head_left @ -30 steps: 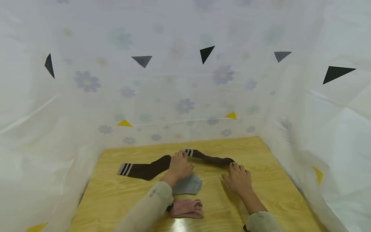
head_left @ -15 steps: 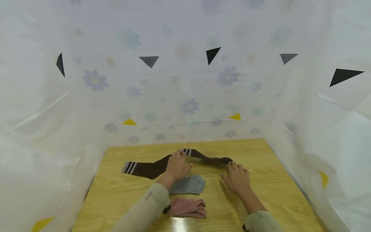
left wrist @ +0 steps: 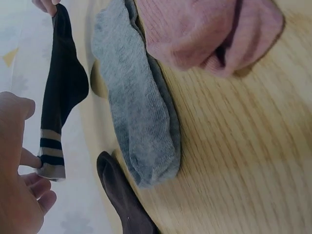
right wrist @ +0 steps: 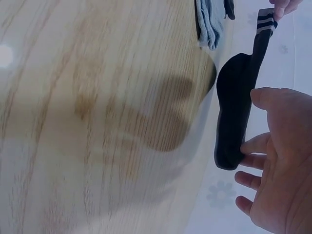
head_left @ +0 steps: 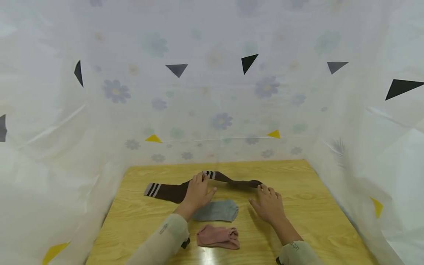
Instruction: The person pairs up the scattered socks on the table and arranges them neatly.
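A dark brown sock (head_left: 240, 183) with a light and dark striped cuff is stretched between both hands, held up off the table. My left hand (head_left: 197, 193) pinches its cuff. At the toe end, my right hand (head_left: 269, 204) grips the sock, with thumb and fingertips on its edge in the right wrist view. A matching brown sock (head_left: 169, 192) lies flat on the left, partly hidden behind my left hand. Nearer to me, a folded grey-blue sock (head_left: 216, 211) lies in the middle, and a folded pink sock (head_left: 218, 236) sits in front of it.
The wood-grain table (head_left: 298, 221) is enclosed on three sides by pale flower-print sheeting (head_left: 205, 92). Black, grey and yellow triangles are stuck on this sheeting. The back wall rises straight from the table's far edge.
Both hands have shifted slightly left over the table, carrying the stretched sock along. The head view has turned a little left. The pink sock is now fully uncovered by the left sleeve.
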